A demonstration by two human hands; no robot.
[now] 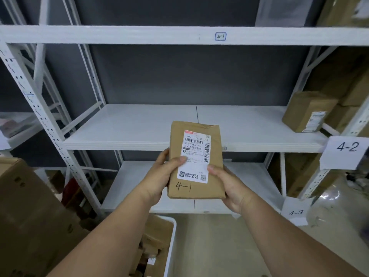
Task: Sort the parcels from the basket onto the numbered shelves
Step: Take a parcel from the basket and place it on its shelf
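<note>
I hold a flat brown parcel point(196, 156) upright before the white shelving, its white shipping label facing me and "4-1" handwritten near its lower edge. My left hand point(163, 174) grips its left side with the thumb on the label. My right hand point(225, 182) grips the lower right side, thumb on the front. The top shelf beam point(139, 36) carries a small "4-1" mark point(220, 36). Below sit the "4-2" tag point(346, 150) and the "4-3" tag point(296, 212). The white basket point(170, 246) with several brown parcels stands on the floor beneath my arms.
A brown box point(307, 111) lies at the right end of the middle shelf point(139, 128). A big cardboard box point(26, 212) stands at the left. More cartons fill the rack at the right. A lower shelf point(135, 188) lies behind the parcel.
</note>
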